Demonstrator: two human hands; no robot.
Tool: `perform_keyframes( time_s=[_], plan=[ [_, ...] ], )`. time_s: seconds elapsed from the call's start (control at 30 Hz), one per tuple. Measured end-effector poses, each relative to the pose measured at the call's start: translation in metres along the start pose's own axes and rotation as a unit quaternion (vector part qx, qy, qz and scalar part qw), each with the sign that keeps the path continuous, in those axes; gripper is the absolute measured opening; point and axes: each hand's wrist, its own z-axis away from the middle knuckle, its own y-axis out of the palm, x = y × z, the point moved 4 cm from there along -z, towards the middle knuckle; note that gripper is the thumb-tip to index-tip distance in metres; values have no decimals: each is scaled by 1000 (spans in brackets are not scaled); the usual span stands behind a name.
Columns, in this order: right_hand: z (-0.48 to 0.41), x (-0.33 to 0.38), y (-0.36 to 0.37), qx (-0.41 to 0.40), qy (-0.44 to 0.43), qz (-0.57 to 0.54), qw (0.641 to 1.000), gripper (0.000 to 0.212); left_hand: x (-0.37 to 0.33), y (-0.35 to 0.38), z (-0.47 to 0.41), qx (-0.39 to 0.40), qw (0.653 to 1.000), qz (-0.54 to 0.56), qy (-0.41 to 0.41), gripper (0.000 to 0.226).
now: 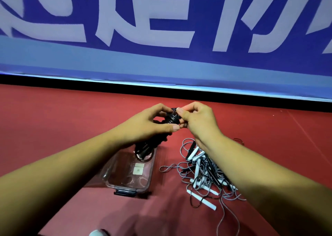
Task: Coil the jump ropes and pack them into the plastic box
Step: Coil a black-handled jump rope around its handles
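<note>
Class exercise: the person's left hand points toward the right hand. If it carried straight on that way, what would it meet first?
The black coiled rope already pinched between both hands, then almost at once the right hand. The left hand has practically no free gap ahead, though exact depth is unclear.

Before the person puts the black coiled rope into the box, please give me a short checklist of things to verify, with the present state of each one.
1. Coil held by both hands: ok. The left hand and right hand both grip the black coiled rope.
2. Loose end secured around the coil: cannot tell, the fingers cover it.
3. Plastic box open: ok, no lid shows on it.
4. Room left in the box: ok. One dark coil lies at its far end; the near part looks free.
5. Box within reach: ok, it stands on the red floor below the hands.
6. Remaining ropes sorted: not ok. The tangled pile lies right of the box.
</note>
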Motion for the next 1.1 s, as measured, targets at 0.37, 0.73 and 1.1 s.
perform_keyframes(
  time_s=[0.37,0.73,1.1],
  plan=[
    [-57,-87,94,48,137,10,989,6,116,-89,-27,-12,978,78,-192,12],
    [-75,-261,160,76,330,32,940,10,306,-99,-64,-92,946,61,-304,13],
    [-77,-356,182,104,355,144,918,11,377,-77,-69,-40,923,-31,-382,24]
  ],
)
